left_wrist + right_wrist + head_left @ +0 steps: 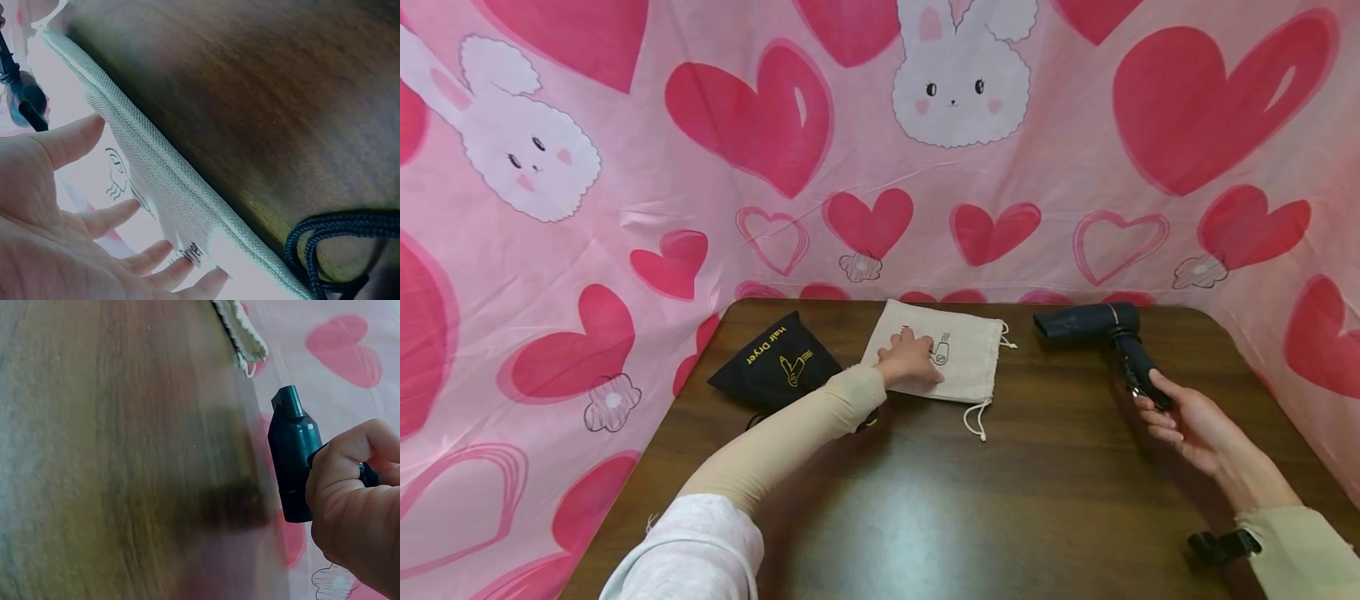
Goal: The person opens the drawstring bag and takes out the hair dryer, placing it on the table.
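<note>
Right grip (1198, 429) is wrapped around the lower end of the hair dryer (1093, 322), probably 'cause that's the easy place to hold it, and it leaves the nozzle (1051, 325) aimed left. Left grip (912, 360) has its fingers spread on the cream pouch (968, 354), I'd guess to keep the cloth steady. White drawstrings (976, 423) trail off that pouch's right end, nearest the dryer. Black pouch (786, 358) sits just left, maybe parked aside on the wooden bench (970, 517).
</note>
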{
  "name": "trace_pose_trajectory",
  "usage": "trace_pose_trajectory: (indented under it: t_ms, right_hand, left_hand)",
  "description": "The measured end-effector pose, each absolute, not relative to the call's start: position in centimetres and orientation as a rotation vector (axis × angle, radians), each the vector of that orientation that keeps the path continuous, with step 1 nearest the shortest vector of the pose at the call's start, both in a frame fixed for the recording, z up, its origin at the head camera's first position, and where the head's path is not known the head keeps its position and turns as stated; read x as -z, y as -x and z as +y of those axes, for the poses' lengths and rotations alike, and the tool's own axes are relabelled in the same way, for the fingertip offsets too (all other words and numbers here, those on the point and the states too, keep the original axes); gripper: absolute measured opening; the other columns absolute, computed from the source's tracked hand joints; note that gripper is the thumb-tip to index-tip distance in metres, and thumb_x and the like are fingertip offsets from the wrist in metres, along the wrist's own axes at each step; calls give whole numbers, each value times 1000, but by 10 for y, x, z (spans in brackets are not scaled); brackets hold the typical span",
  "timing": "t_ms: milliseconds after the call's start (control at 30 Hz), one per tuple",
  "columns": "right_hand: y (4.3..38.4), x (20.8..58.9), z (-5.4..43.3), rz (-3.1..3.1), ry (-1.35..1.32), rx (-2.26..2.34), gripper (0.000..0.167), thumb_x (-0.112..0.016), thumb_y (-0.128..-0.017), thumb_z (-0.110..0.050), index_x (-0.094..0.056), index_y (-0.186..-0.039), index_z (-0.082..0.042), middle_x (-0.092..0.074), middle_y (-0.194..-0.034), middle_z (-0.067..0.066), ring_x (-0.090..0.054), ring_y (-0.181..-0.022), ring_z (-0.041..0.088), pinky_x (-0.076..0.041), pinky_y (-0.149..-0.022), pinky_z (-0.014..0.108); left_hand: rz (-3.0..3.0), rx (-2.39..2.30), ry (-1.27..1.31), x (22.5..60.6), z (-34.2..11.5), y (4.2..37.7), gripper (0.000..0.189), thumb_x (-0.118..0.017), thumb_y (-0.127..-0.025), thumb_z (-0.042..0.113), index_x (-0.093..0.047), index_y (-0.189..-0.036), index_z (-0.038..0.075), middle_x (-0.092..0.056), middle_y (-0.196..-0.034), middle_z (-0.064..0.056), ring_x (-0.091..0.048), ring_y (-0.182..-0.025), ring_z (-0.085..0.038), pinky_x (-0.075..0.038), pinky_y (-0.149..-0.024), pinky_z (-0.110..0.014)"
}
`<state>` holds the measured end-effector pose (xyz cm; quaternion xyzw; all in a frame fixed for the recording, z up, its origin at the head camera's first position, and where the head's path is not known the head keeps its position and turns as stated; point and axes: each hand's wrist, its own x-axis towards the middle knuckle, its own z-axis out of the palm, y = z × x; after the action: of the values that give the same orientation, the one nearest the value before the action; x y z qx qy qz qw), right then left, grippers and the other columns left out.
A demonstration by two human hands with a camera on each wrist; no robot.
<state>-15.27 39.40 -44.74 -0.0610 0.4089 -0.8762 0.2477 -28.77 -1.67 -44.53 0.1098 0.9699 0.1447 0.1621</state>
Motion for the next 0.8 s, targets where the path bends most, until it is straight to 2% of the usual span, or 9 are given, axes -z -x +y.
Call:
trace_pose_trajectory:
  t_ms: [300,800]
  right_hand:
    - [158,449,400,1123,137,2394,30,-23,-118,-27,-45,-121,-7,-61,-89,7,-13,-65,13,-33,-51,21]
    - [161,448,407,1157,25,2382,24,-28,-117,-30,-41,-124,-11,-61,-90,7,-25,-65,12,-36,-52,20]
  left_hand:
    - [2746,-410,-362,442,-15,283,68,-82,-89,44,-58,-147,17,-43,-143,-17,-38,-132,-37,-35,-105,-62]
    - [2781,-378,-418,434,-14,275,65,-82,-90,43,-59,-145,17,-44,-145,-17,-41,-133,-37,-38,-103,-60]
